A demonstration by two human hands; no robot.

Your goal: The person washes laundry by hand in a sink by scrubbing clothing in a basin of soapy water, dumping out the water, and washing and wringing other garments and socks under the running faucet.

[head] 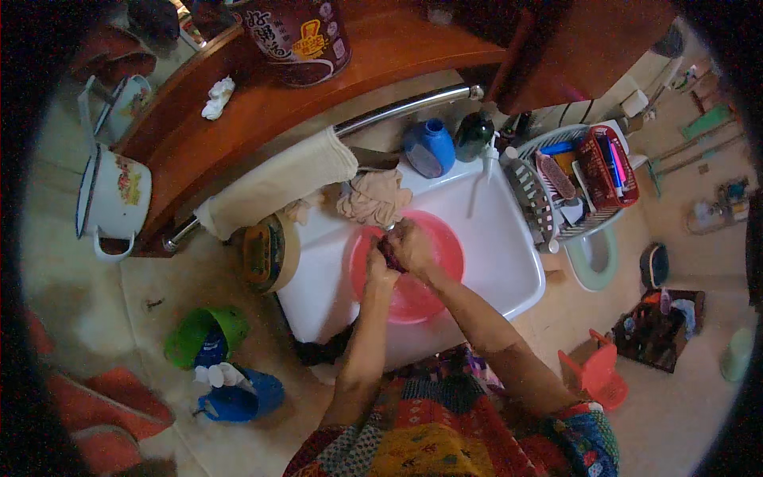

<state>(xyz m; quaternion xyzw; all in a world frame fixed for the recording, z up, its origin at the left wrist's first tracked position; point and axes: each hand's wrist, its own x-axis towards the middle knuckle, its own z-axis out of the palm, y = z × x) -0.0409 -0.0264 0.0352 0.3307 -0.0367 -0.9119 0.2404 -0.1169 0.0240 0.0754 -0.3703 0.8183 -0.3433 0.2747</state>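
Both hands are together over a pink plastic basin that sits in a white sink. My left hand grips a wet-looking dark maroon cloth from the left. From the other side, my right hand closes on the same cloth, hiding much of it. Liquid in the basin cannot be made out clearly. Just behind the hands, a crumpled beige cloth lies on the sink's back edge, covering most of the faucet.
A blue bottle and a dark green pump bottle stand behind the sink. To the right is a grey basket of brushes. A cream towel hangs on a metal rail. Green and blue containers stand lower left.
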